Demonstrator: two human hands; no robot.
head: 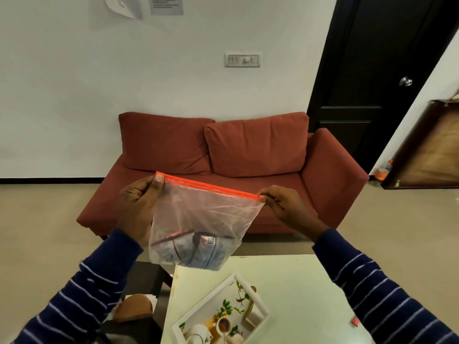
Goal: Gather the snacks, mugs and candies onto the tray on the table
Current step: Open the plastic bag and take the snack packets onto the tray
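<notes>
I hold a clear zip bag (206, 214) with an orange seal strip up in the air over the table's far edge. Snack packets (196, 252) lie bunched in its bottom. My left hand (136, 207) pinches the bag's left top corner, and my right hand (285, 207) pinches the right top corner. The seal strip is stretched straight between the two hands. Below, a white tray (258, 306) with a printed picture of a teapot, cup and leaves sits on the white table (298, 281). A small red candy (355, 321) lies on the table beside my right sleeve.
A red sofa (223, 170) stands against the wall behind the table. A dark low stand (146, 276) with a brown object (134, 306) is left of the table. A dark door (372, 83) is at the back right, a bottle (383, 170) on the floor near it.
</notes>
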